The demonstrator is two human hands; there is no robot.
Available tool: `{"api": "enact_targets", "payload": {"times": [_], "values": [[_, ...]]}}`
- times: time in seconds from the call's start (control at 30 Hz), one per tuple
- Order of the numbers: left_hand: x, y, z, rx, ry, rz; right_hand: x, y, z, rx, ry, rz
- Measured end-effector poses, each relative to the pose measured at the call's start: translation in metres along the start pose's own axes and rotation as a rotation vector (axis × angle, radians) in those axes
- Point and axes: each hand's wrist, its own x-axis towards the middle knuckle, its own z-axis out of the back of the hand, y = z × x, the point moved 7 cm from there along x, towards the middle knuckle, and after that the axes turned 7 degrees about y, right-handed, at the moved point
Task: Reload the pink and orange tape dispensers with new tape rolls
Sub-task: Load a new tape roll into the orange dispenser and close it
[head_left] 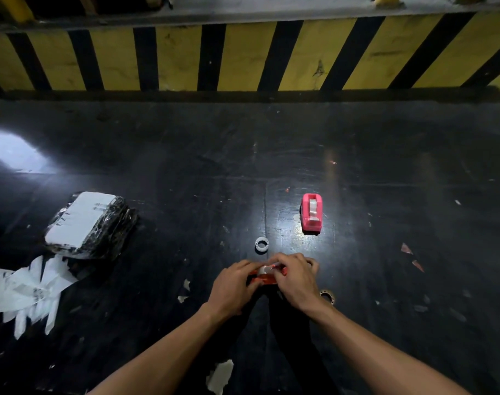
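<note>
Orange tape dispenser (264,276) sits low in the middle of the frame on a black, glossy worktop (186,166), and both hands close on it. The left hand (234,286) grips its left side with curled fingers, and the right hand (296,276) covers its right end from above. Between the hands a clear tape roll (264,269) shows in the dispenser.

Just above the hands, a small white ring-shaped core (261,244) lies on the worktop. Further up and to the right stands the pink tape dispenser (311,213), apart from the hands, with a tape roll in it. Another ring (327,295) lies partly hidden behind the right wrist.

At the left of the frame lies a dark wrapped package with a white label (86,223), and below it is torn white paper (29,289). Small paper scraps are spread on the scratched surface, which reflects light at the left edge and near the pink dispenser. Along the top of the frame runs a wall with yellow and black stripes (243,55).
</note>
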Motion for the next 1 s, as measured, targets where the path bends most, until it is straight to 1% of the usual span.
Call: {"api": "enact_targets", "payload": {"times": [0.13, 0.43, 0.67, 0.83, 0.93, 1.0], "values": [[0.000, 0.000, 0.002, 0.003, 0.002, -0.008, -0.002, -0.005, 0.007, -0.070, -0.021, 0.015], [0.000, 0.002, 0.002, -0.011, -0.003, -0.035, -0.007, -0.038, 0.030, -0.131, 0.037, -0.043], [0.000, 0.003, 0.001, -0.022, 0.007, -0.036, -0.013, -0.050, 0.032, -0.082, 0.023, -0.091], [0.000, 0.005, 0.000, -0.034, 0.012, -0.023, -0.015, -0.055, 0.026, -0.008, -0.026, -0.163], [0.000, 0.005, -0.001, -0.046, 0.005, -0.024, -0.019, -0.059, 0.013, 0.010, 0.002, -0.228], [0.000, 0.006, -0.002, -0.059, -0.001, -0.026, -0.025, -0.061, 0.005, 0.031, 0.023, -0.313]]}}
